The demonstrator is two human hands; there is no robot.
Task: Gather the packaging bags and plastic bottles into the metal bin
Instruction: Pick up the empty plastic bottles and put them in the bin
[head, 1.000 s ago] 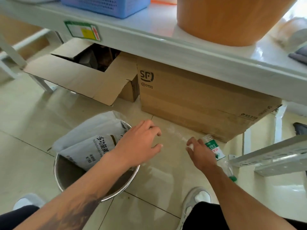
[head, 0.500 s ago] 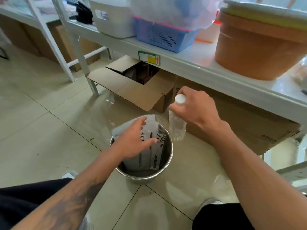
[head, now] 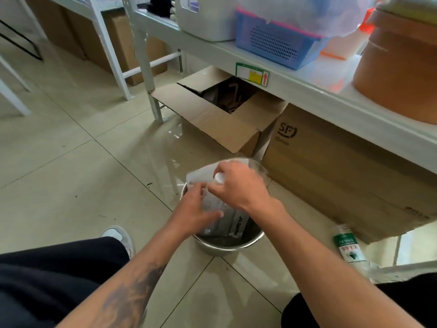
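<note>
A round metal bin (head: pixel 228 245) with a shiny steel wall stands on the tiled floor (head: pixel 71 185) in front of a closed cardboard box (head: pixel 343 176) printed "SF". Pale packaging bags (head: pixel 233 224) with black lettering stand upright inside the bin, their tops rising above its rim. The right hand (head: pixel 238 185) is curled around the neck of a clear plastic bottle (head: pixel 212 200) with a white cap (head: pixel 220 179), holding it upright over the bin, the bottle's body down among the bags. The left hand (head: pixel 194 213) is half open, fingers together and laid against the bottle's side and the bags. A second bottle with a green label (head: pixel 348 248) lies on the floor to the right of the bin, well apart from it, near the box.
</note>
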